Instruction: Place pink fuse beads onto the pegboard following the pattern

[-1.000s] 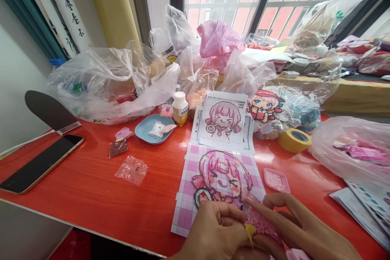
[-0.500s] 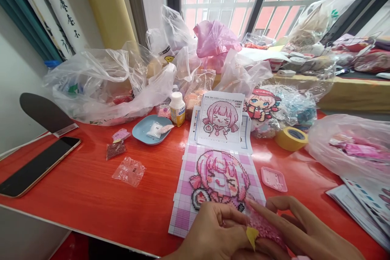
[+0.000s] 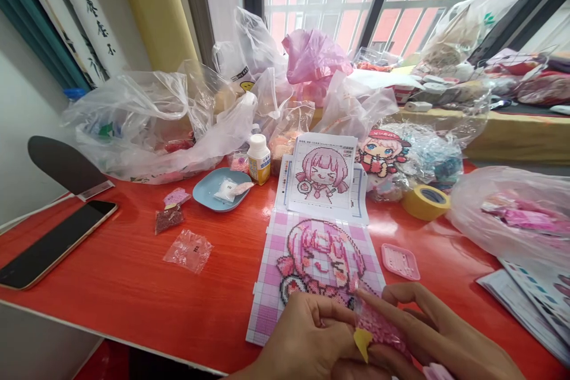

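Note:
At the bottom of the view my left hand (image 3: 307, 341) and my right hand (image 3: 439, 335) together pinch a small clear packet of pink beads (image 3: 378, 326) with a yellow tab. They hover over the near edge of a pink gridded pegboard (image 3: 312, 261) that carries a bead picture of a pink-haired girl. Behind the board lies the printed pattern sheet (image 3: 323, 181) with the same picture. A small pink tray (image 3: 401, 261) sits just right of the board.
On the red table: a phone (image 3: 53, 246) at the left, small bead packets (image 3: 187, 249), a blue dish (image 3: 222, 190), a white bottle (image 3: 259, 158), yellow tape (image 3: 425, 202). Plastic bags (image 3: 155, 119) crowd the back; another bag (image 3: 512, 214) and papers lie right.
The camera dropped and shifted slightly; both hands stay on the bead packet, which sits a little farther left and higher over the board's edge.

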`<action>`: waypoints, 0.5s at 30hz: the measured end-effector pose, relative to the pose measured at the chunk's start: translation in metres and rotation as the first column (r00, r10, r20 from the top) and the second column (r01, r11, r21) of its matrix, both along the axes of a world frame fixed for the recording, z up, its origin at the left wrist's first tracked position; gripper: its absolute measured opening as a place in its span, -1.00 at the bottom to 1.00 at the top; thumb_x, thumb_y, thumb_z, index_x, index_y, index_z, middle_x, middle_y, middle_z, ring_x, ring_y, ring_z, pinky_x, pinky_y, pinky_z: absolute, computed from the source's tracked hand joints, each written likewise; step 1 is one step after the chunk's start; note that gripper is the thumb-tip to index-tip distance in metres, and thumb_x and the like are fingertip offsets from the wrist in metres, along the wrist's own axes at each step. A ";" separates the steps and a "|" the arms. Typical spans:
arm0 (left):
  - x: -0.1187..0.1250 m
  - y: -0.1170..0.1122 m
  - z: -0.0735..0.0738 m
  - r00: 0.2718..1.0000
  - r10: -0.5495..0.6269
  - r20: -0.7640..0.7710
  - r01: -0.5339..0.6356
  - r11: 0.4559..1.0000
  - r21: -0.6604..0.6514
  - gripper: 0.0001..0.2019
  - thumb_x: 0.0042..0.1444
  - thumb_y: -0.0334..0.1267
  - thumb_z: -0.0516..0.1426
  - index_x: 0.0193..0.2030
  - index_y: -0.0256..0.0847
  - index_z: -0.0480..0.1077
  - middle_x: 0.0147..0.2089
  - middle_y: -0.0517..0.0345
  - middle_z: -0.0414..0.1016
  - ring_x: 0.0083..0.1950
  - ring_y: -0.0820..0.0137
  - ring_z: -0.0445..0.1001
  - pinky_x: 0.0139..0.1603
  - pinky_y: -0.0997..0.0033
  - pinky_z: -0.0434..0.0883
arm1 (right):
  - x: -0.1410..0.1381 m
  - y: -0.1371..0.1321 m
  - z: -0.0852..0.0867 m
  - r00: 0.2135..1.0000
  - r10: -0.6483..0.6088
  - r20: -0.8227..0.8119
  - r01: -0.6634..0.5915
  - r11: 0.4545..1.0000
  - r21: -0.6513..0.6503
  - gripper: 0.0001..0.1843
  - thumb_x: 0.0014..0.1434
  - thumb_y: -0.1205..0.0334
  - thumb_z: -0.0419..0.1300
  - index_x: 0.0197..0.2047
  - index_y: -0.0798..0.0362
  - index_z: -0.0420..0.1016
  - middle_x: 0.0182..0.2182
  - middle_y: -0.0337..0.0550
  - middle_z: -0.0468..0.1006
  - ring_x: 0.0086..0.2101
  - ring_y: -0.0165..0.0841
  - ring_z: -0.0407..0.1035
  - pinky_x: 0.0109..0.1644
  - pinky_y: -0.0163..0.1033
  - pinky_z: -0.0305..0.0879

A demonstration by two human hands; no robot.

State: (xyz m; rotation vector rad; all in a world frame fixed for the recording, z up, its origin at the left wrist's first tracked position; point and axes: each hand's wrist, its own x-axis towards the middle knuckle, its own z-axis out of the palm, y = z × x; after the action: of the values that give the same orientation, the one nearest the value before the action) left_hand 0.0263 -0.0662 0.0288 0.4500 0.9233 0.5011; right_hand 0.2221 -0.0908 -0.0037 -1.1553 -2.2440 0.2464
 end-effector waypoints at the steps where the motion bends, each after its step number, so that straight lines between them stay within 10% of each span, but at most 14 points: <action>1: -0.001 0.000 -0.003 1.000 0.017 0.017 -0.016 1.000 -0.025 -0.61 -0.47 -0.16 0.40 -0.47 -0.37 0.50 -0.48 0.04 0.57 -0.46 0.39 0.57 -0.22 0.31 0.50 | -0.001 0.001 0.003 1.000 -0.019 -0.010 0.019 1.000 0.000 -0.54 0.25 0.15 0.12 0.21 -0.17 0.31 -0.21 -0.10 0.49 -0.36 -0.43 0.51 -0.40 -0.48 0.45; 15: -0.015 0.008 0.015 0.963 0.063 0.261 -0.041 0.995 -0.087 -0.86 -0.26 -0.41 0.15 -0.49 -0.35 0.52 -0.46 -0.04 0.62 -0.35 0.28 0.63 -0.06 0.17 0.47 | -0.009 0.012 0.019 0.937 -0.115 -0.331 0.036 0.972 -0.234 -0.55 0.02 0.16 0.32 0.02 -0.35 0.49 -0.23 -0.23 0.62 -0.36 -0.37 0.54 -0.37 -0.46 0.46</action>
State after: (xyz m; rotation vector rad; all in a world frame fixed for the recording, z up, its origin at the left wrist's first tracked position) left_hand 0.0117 -0.0587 0.0441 0.2776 0.6971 0.5548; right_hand 0.2130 -0.0793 0.0152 -1.2062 -1.8946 0.6349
